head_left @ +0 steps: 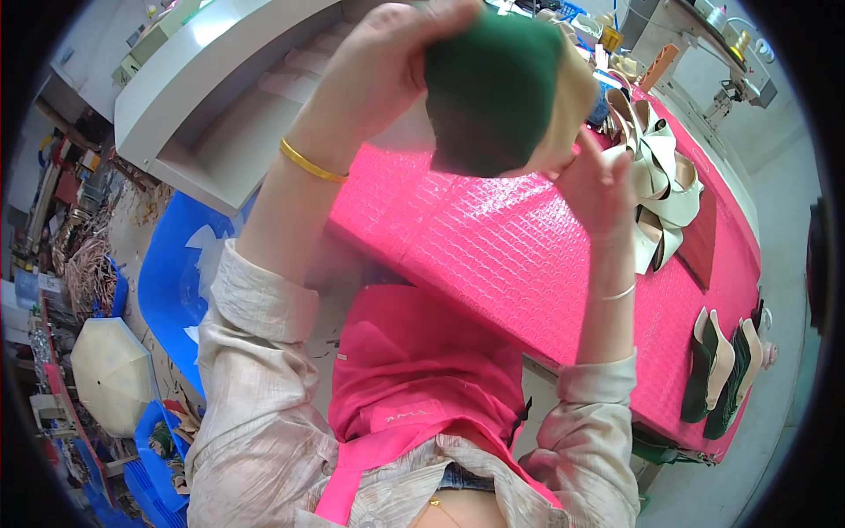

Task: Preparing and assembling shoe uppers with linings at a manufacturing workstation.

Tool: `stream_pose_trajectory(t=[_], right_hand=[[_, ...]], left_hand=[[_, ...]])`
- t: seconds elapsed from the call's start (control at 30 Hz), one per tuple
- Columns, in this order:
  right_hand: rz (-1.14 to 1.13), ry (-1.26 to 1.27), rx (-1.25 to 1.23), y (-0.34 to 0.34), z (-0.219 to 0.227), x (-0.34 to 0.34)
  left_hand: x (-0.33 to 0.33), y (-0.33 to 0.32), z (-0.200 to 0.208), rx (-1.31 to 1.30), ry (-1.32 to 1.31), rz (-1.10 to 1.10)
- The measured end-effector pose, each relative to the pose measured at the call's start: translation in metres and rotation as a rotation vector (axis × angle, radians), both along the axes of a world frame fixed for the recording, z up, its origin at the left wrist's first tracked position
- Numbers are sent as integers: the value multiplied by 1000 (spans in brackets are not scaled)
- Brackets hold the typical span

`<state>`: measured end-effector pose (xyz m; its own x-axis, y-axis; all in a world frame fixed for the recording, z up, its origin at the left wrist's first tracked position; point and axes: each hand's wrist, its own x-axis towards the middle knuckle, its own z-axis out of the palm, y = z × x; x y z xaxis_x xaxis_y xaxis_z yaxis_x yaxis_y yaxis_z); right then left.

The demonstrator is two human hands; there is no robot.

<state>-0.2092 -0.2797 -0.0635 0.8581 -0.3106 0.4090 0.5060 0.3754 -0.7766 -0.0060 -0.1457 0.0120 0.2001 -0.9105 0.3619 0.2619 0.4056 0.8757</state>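
Raised over the far part of the pink table is a limp, dark green sheet-like piece, with a beige layer showing along its right side. My left hand grips its upper left edge; a yellow bangle circles that wrist. At the lower right edge, my right hand has some fingers against the beige layer, while others stick out apart. Motion blurs both the piece and this hand, and a thin light bangle is on its wrist. Whether the piece is a shoe part cannot be made out.
A pile of pale, curved shoe-upper-like pieces lies on the pink table cover, right of my right hand. Green and beige pieces lie at the right edge. A grey curved-front cabinet stands left, above a blue bin.
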Motion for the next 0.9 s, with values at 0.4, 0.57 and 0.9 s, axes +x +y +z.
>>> stream_pose_trajectory(t=[0.4,0.57,0.9], right_hand=[[-248,560,-8,4,-33,-15],[-235,706,-111,-3,-30,-20],[-5,748,-862,6,-8,-38]], left_hand=[[-94,52,-135,513,265,-108],[-99,59,-146,431,443,5],[-70,53,-146,711,-600,-215]])
